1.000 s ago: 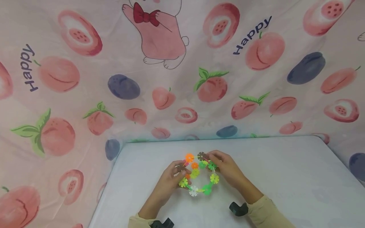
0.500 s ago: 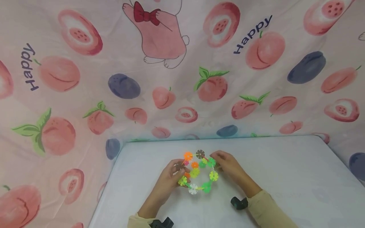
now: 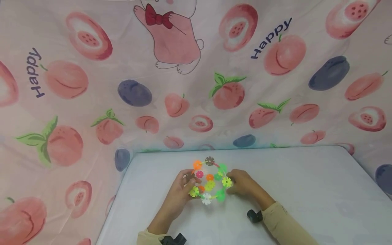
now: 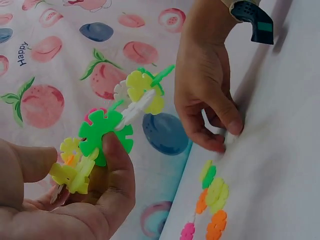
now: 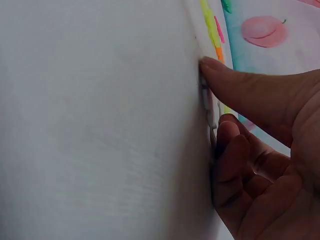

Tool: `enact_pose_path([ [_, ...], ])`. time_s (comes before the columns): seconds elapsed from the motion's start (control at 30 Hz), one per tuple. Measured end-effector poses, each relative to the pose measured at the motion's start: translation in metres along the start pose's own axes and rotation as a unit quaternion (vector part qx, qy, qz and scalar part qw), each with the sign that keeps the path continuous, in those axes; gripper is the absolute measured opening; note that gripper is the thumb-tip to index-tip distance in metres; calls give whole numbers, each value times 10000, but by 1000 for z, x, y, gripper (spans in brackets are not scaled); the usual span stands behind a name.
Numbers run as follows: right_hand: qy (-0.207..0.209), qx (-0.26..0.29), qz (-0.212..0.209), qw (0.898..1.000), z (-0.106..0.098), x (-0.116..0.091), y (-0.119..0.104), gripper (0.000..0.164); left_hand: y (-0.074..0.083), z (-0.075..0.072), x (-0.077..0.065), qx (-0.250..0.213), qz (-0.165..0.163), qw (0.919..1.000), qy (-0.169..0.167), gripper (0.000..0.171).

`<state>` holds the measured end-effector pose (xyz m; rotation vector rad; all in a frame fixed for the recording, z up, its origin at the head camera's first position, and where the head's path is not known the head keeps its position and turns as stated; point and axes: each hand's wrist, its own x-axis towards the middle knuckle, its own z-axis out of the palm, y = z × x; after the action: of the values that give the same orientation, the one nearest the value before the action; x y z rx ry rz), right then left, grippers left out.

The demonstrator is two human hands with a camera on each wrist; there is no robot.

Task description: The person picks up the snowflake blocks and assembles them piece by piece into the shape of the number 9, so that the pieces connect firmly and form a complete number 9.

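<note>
My left hand (image 3: pixel 176 195) holds up a ring of interlocked snowflake discs (image 3: pixel 206 198) in yellow, green, white, orange and brown. In the left wrist view the thumb and fingers press on its green and yellow discs (image 4: pixel 102 131). Just right of the ring, my right hand (image 3: pixel 243 183) reaches down to the table with loosely bent fingers. Its thumb and fingertips are apart there. Between them in the right wrist view lies a thin pale piece (image 5: pixel 206 100), seen edge-on; whether they touch it I cannot tell.
Several loose snowflake discs (image 4: pixel 217 195) in yellow, green, orange and pink lie on the white table (image 3: pixel 306 190), partly seen through the ring. A fruit-print cloth (image 3: pixel 171 88) hangs behind the table. Black wrist cameras (image 3: pixel 255 215) sit on both wrists.
My right hand has let go of the ring and moved down to the table on its right. The left hand has tilted the ring and shifted it slightly up and left.
</note>
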<state>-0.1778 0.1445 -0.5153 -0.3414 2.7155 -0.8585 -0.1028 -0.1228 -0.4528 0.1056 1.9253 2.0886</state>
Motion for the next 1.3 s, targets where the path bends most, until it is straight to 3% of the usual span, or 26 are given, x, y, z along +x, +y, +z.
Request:
enact_pose_path([
  [0.33, -42, 218, 21, 9998, -2, -9, -3, 21, -3, -1, 2, -457, -77, 9989, 120, 60],
  [0.47, 39, 324, -49, 9995, -2, -12, 1, 19, -3, 0, 1, -751, 6, 9969, 212, 66],
  [0.77, -85, 909, -522, 9945, -7, -23, 7, 19, -6, 6, 4, -453, 65, 9981, 415, 35],
  [0.93, -379, 1879, -857, 9777, -15, -31, -1, 10, -7, 7, 6, -264, 99, 9984, 497, 33],
  [1.03, -508, 2428, -905, 9645, -20, -37, -11, 17, -9, 7, 6, 24, 104, 9985, 537, 37],
  [1.3, -533, 3053, -993, 9456, -31, -51, -40, 22, -9, 11, 8, 381, 371, 9971, 536, 39],
])
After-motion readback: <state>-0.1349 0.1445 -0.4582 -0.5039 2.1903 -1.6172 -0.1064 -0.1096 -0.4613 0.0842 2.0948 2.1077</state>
